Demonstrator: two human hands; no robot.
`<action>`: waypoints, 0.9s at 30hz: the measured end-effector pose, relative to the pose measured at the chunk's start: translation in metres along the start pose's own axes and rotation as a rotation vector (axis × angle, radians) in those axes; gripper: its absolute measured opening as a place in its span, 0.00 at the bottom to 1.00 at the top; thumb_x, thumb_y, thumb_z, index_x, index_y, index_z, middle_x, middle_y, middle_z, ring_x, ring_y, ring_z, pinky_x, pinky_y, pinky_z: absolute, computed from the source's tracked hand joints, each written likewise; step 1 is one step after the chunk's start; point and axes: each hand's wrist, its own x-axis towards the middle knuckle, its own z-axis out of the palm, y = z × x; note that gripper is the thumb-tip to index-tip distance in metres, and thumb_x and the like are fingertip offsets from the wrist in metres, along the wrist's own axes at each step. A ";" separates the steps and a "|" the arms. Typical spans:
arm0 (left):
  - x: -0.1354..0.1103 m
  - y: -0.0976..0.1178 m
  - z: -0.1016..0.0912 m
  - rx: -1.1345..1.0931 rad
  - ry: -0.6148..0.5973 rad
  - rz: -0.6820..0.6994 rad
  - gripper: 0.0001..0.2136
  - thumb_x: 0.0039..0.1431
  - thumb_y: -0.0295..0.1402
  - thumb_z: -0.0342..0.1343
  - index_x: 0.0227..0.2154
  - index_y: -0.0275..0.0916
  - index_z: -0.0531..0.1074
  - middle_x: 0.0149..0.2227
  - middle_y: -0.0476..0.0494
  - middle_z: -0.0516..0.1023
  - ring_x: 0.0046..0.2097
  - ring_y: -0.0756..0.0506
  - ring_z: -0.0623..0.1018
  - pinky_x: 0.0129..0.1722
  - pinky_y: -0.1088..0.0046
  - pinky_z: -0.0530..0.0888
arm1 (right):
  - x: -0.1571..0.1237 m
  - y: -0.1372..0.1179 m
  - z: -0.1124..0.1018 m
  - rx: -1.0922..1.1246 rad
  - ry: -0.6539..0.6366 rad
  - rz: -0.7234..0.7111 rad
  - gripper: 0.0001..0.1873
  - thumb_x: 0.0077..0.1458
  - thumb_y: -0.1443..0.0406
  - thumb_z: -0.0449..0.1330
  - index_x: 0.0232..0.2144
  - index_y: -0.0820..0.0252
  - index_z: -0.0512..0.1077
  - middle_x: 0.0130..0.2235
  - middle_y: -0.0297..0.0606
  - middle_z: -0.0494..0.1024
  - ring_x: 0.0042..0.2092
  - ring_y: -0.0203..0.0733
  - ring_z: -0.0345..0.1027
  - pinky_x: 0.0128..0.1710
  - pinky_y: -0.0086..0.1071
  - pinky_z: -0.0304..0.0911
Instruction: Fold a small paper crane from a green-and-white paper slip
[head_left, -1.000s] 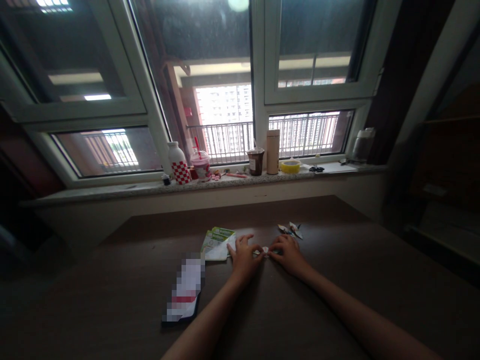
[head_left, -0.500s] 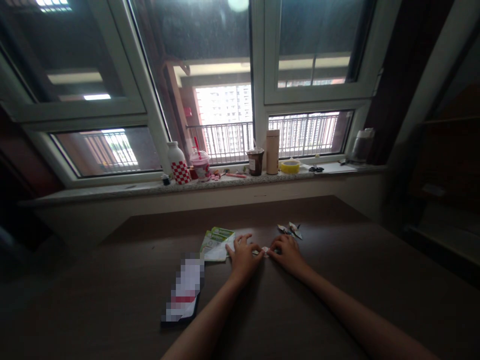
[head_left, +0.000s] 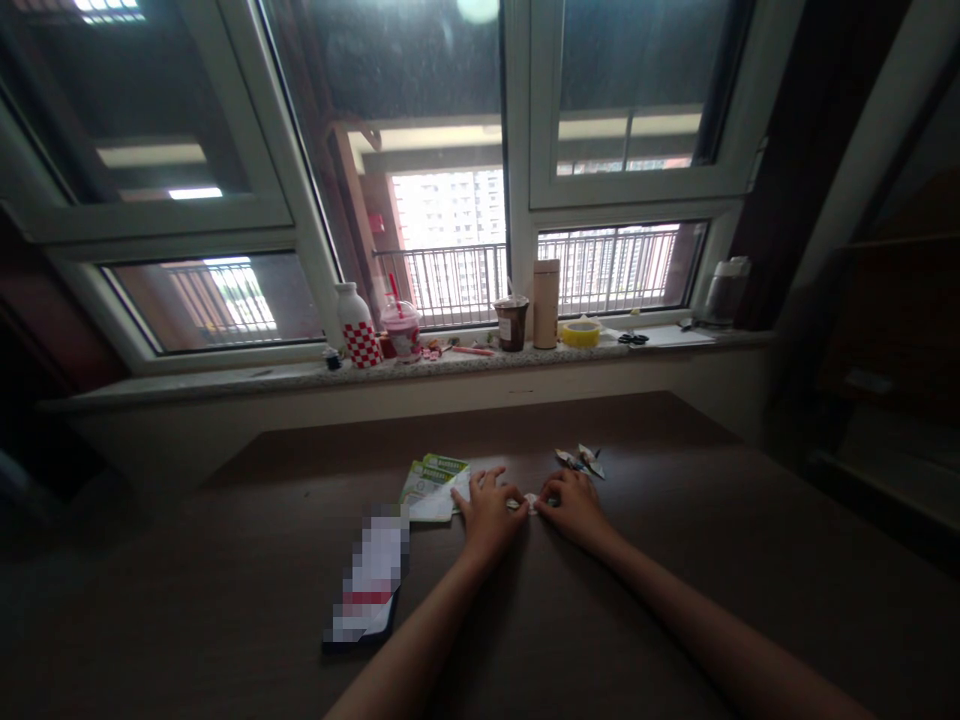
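Observation:
Between my hands, on the dark table, lies a small folded piece of pale paper (head_left: 532, 503), mostly covered by fingers. My left hand (head_left: 489, 512) pinches its left side with thumb and forefinger, the other fingers spread over the table. The fingers of my right hand (head_left: 576, 508) are bent and closed on the paper's right side. Just beyond the right hand sit several small folded paper pieces (head_left: 581, 460). Green and white printed sheets (head_left: 431, 488) lie left of my left hand, partly under its fingers.
A phone (head_left: 369, 580) with a blurred-out screen lies left of my left forearm. Along the windowsill (head_left: 300, 378) stand a checkered bottle (head_left: 356, 330), two drink cups (head_left: 512, 322), a tan flask (head_left: 546, 305), yellow tape (head_left: 580, 333) and black scissors (head_left: 633, 339).

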 end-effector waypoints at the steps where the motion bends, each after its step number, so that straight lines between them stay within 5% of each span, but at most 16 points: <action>1: 0.000 0.000 0.000 -0.003 -0.002 -0.001 0.06 0.56 0.39 0.60 0.29 0.47 0.79 0.62 0.48 0.68 0.66 0.33 0.58 0.60 0.28 0.43 | 0.000 -0.001 0.000 0.006 0.000 0.008 0.07 0.52 0.60 0.65 0.27 0.56 0.78 0.44 0.42 0.76 0.51 0.52 0.63 0.54 0.44 0.56; 27: -0.001 0.000 0.000 0.050 -0.005 0.006 0.08 0.58 0.43 0.58 0.30 0.47 0.78 0.64 0.51 0.66 0.67 0.34 0.57 0.60 0.26 0.43 | -0.001 -0.010 -0.006 -0.033 -0.052 0.046 0.11 0.56 0.58 0.63 0.28 0.58 0.79 0.45 0.40 0.76 0.52 0.50 0.62 0.54 0.39 0.53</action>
